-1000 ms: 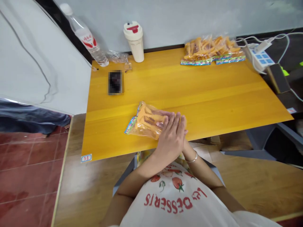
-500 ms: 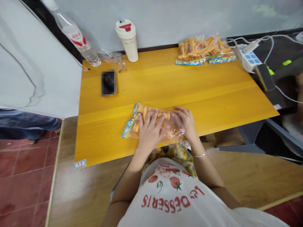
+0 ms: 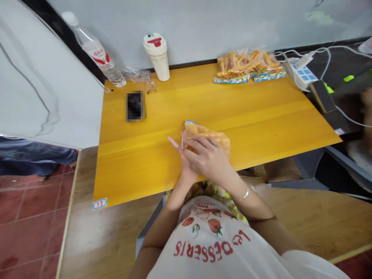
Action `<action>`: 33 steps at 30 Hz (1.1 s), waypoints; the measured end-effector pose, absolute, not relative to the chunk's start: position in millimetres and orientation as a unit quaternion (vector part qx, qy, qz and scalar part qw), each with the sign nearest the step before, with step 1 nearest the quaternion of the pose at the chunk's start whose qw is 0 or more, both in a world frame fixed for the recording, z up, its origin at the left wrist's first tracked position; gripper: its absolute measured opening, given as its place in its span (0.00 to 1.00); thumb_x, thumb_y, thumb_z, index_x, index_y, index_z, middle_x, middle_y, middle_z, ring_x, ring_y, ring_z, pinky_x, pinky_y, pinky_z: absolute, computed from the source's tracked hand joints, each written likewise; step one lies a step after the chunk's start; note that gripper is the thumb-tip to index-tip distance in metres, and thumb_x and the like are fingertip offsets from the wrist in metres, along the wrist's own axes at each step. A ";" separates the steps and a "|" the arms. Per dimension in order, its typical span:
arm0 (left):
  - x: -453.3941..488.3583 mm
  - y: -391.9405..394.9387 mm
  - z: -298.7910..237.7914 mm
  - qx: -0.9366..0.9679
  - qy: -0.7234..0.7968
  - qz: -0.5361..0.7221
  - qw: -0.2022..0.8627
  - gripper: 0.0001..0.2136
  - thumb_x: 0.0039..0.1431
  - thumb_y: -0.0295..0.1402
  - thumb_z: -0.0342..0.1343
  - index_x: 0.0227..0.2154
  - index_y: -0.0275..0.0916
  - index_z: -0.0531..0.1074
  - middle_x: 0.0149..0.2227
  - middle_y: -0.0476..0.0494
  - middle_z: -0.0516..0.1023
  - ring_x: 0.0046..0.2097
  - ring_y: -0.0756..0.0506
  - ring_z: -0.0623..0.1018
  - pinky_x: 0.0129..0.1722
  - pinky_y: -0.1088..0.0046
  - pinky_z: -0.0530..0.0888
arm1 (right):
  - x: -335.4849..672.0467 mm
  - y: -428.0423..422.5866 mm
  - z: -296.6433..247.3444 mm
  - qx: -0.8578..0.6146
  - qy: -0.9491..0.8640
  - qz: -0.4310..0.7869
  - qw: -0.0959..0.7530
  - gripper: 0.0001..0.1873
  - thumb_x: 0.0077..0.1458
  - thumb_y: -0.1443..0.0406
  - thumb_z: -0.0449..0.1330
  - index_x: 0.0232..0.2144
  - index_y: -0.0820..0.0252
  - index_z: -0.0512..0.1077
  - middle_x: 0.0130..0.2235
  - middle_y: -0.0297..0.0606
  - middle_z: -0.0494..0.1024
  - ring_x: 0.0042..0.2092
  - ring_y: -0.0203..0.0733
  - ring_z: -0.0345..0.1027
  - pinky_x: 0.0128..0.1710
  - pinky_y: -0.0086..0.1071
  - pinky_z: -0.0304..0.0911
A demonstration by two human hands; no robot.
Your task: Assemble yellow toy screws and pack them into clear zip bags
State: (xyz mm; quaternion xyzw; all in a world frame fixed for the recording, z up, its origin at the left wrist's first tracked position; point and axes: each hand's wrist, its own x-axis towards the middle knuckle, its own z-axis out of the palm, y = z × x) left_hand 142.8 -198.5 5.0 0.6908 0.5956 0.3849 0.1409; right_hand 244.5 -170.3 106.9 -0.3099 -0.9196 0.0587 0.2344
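A clear plastic bag (image 3: 221, 140) of orange toy pieces, with a colourful header strip, is between my hands over the front part of the table. My left hand (image 3: 188, 167) supports its near left side, one finger stretched out to the left and the others mostly hidden. Across the front of the bag lies my right hand (image 3: 208, 159), fingers together and pressed on the plastic, overlapping the left hand. The exact kind of the orange pieces cannot be made out.
Two similar bags (image 3: 235, 66) lie at the back of the yellow table (image 3: 136, 162). A water bottle (image 3: 99, 54), a white cup (image 3: 158, 58), crumpled plastic (image 3: 135, 74) and a pixelated dark object (image 3: 135, 106) stand left. A power strip (image 3: 303, 73) with cables is right.
The bag has turned from lying flat, header to the left, to header pointing away. My right hand has moved left over it, while my left hand has shifted to its near left side.
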 end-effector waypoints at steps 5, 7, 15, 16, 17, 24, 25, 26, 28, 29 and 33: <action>111.7 -209.8 5.4 0.594 0.626 0.462 0.206 0.48 0.69 0.36 0.51 0.66 0.44 0.10 0.73 0.22 0.37 0.73 0.39 0.53 0.65 0.58 0.70 | 246.1 -172.7 89.8 -0.272 -0.938 0.066 0.202 0.11 0.67 0.68 0.53 0.43 0.61 0.77 0.54 0.47 0.78 0.59 0.50 0.67 0.57 0.47 0.65; 92.3 -222.6 7.4 0.619 0.620 0.435 0.210 0.48 0.66 0.37 0.56 0.70 0.46 0.19 0.74 0.26 0.38 0.73 0.36 0.49 0.66 0.54 0.67 | 260.4 -183.8 91.3 -0.258 -0.940 0.076 0.209 0.14 0.67 0.69 0.53 0.49 0.59 0.75 0.57 0.44 0.76 0.61 0.48 0.66 0.61 0.47 0.63; 49.7 -245.6 12.8 0.768 0.549 0.307 0.119 0.38 0.66 0.37 0.56 0.72 0.49 0.39 0.73 0.32 0.48 0.73 0.36 0.52 0.67 0.49 0.63 | 346.3 -197.0 58.0 -0.368 -0.885 0.057 0.281 0.26 0.63 0.74 0.52 0.60 0.51 0.68 0.60 0.45 0.73 0.61 0.51 0.65 0.57 0.51 0.67; 47.8 -244.0 13.6 0.780 0.538 0.302 0.108 0.37 0.66 0.36 0.55 0.72 0.49 0.40 0.73 0.33 0.49 0.73 0.36 0.52 0.67 0.49 0.63 | 351.5 -196.9 50.0 -0.389 -0.879 0.055 0.271 0.27 0.63 0.74 0.52 0.61 0.50 0.67 0.61 0.45 0.71 0.62 0.52 0.63 0.57 0.52 0.67; 46.1 -241.9 14.9 0.792 0.526 0.295 0.098 0.35 0.67 0.34 0.54 0.71 0.49 0.43 0.73 0.34 0.49 0.73 0.36 0.52 0.67 0.49 0.64 | 354.0 -197.4 42.9 -0.402 -0.876 0.057 0.261 0.27 0.63 0.74 0.53 0.61 0.48 0.68 0.63 0.45 0.69 0.64 0.53 0.61 0.58 0.54 0.67; 36.3 -226.9 27.9 0.853 0.450 0.242 0.106 0.14 0.68 0.26 0.50 0.52 0.40 0.74 0.67 0.36 0.64 0.72 0.38 0.57 0.65 0.51 0.69 | 327.7 -206.2 24.9 -0.309 -0.911 0.072 0.264 0.23 0.64 0.71 0.57 0.54 0.37 0.73 0.64 0.33 0.69 0.67 0.47 0.58 0.65 0.53 0.60; 35.1 -225.9 29.1 0.854 0.444 0.245 0.116 0.11 0.67 0.27 0.51 0.48 0.39 0.76 0.66 0.36 0.67 0.70 0.38 0.60 0.65 0.52 0.70 | 324.6 -205.7 23.7 -0.294 -0.913 0.079 0.272 0.20 0.64 0.70 0.58 0.52 0.40 0.75 0.62 0.34 0.72 0.65 0.46 0.60 0.64 0.51 0.61; 34.0 -225.2 29.9 0.852 0.441 0.250 0.126 0.09 0.67 0.28 0.51 0.44 0.38 0.77 0.64 0.35 0.70 0.69 0.39 0.64 0.64 0.53 0.71 | 322.8 -204.8 22.3 -0.286 -0.911 0.091 0.282 0.16 0.64 0.68 0.59 0.49 0.43 0.76 0.59 0.34 0.75 0.64 0.45 0.63 0.63 0.49 0.62; 31.9 -224.1 31.4 0.844 0.442 0.265 0.147 0.08 0.67 0.31 0.52 0.38 0.38 0.76 0.60 0.36 0.74 0.65 0.40 0.70 0.63 0.55 0.72 | 322.1 -202.8 18.5 -0.292 -0.895 0.124 0.313 0.10 0.64 0.66 0.59 0.45 0.48 0.76 0.52 0.35 0.80 0.59 0.43 0.69 0.59 0.45 0.65; 31.0 -223.6 32.2 0.839 0.443 0.274 0.159 0.08 0.67 0.32 0.53 0.35 0.38 0.76 0.59 0.36 0.76 0.63 0.41 0.73 0.62 0.56 0.73 | 322.5 -202.1 16.5 -0.305 -0.882 0.142 0.330 0.09 0.65 0.66 0.58 0.44 0.50 0.76 0.49 0.36 0.82 0.57 0.42 0.71 0.57 0.44 0.66; 33.7 -219.3 35.8 0.814 0.450 0.303 0.207 0.09 0.68 0.34 0.52 0.31 0.39 0.72 0.51 0.39 0.80 0.54 0.44 0.79 0.57 0.62 0.75 | 321.0 -203.3 11.7 -0.379 -0.821 0.206 0.375 0.09 0.67 0.64 0.53 0.42 0.55 0.74 0.42 0.41 0.83 0.48 0.43 0.76 0.48 0.40 0.69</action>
